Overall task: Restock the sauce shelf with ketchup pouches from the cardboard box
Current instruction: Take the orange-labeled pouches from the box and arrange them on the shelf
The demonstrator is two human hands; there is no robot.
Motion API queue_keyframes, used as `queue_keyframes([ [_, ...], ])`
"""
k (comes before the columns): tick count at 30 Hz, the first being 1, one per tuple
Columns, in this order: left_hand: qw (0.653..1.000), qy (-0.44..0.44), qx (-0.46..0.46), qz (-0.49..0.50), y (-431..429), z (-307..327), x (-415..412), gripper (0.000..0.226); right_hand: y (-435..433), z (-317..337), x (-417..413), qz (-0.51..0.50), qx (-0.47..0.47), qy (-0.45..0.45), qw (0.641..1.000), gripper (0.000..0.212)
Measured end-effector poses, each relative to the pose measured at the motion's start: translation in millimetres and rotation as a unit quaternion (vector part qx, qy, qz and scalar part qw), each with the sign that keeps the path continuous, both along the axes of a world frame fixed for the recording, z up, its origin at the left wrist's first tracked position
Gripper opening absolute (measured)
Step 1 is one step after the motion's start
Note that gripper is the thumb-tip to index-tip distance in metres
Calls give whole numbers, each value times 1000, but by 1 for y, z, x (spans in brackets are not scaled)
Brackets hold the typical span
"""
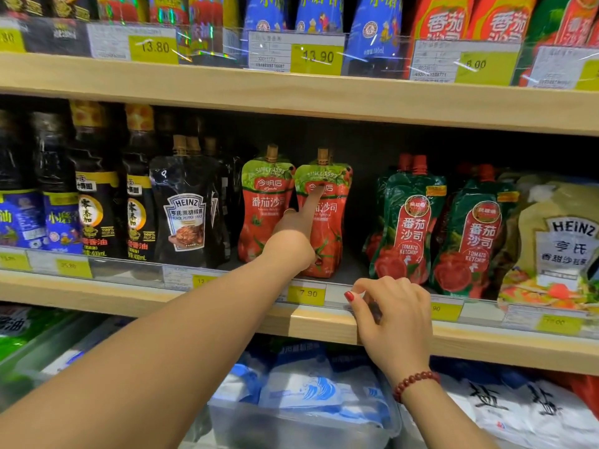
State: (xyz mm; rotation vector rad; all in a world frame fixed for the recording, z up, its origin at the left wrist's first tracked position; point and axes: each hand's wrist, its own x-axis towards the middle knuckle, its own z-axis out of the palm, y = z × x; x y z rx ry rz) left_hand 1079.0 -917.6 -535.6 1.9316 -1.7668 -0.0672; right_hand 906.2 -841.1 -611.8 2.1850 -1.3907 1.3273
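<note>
Two red and green ketchup pouches with brown caps stand upright side by side on the middle shelf (227, 294). The left pouch (264, 205) stands free. My left hand (296, 233) reaches in and its index fingertip presses the front of the right pouch (334, 218), the other fingers curled, holding nothing. My right hand (390, 314) rests on the shelf's front edge with the fingertips pinched at the price strip, below an empty gap right of the two pouches. The cardboard box is out of view.
Green and red ketchup pouches (406, 228) stand right of the gap, then a pale Heinz pouch (557, 251). A black Heinz pepper sauce pouch (186, 215) and dark bottles (97, 189) stand to the left. White and blue bags (308, 390) lie on the shelf below.
</note>
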Motion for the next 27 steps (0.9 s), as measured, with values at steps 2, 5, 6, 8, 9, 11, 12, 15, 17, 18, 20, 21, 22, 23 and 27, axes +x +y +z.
queue_keyframes([
  [2, 1000, -1, -20, -5, -5, -5, 0, 130, -1, -1, 0, 2, -7, -1, 1000, 6],
  [5, 999, -6, -48, -10, -10, -7, 0, 130, -2, -2, 1, -2, -13, 2, 1000, 5],
  [6, 999, -7, -53, -11, -10, -7, -1, 130, -3, -2, 1, -3, -14, 2, 1000, 6],
  [8, 998, -6, -55, -13, -10, -7, -2, 129, -3, -3, 1, -3, -18, 2, 1000, 6],
  [9, 998, -5, -55, -12, -10, -7, -2, 129, -3, -3, 0, -2, -19, 1, 1000, 6],
  [11, 998, -6, -56, -9, -9, -6, -3, 128, -4, -4, 1, 0, -21, 0, 1000, 6],
  [12, 998, -8, -57, -9, -9, -7, -3, 127, -4, -4, 1, 2, -22, 0, 1000, 6],
  [15, 999, -2, -51, -15, -7, -7, -3, 127, -4, -3, 1, 3, -23, 2, 1000, 6],
  [17, 999, 1, -36, -20, -4, -4, -3, 125, -4, -4, 0, 2, -28, 4, 1000, 6],
  [18, 999, 1, -27, -18, -2, -3, -3, 122, -5, -4, 0, 2, -29, 6, 1000, 6],
  [20, 1000, 2, -12, -7, 4, 1, -4, 114, -5, -4, -1, 3, -30, 11, 1000, 4],
  [21, 1000, 8, -10, -3, 9, 3, -3, 109, -4, -2, -1, 4, -28, 13, 1000, 3],
  [22, 1000, 17, -19, -7, 15, 5, -1, 102, -4, -1, -2, 5, -22, 15, 1000, 3],
  [23, 999, 29, -38, -18, 23, 6, 1, 93, -2, 0, -2, 5, -12, 18, 1000, 3],
  [27, 990, 59, -121, -48, 67, 10, 11, 43, 5, 10, -3, 13, 55, 30, 998, 9],
])
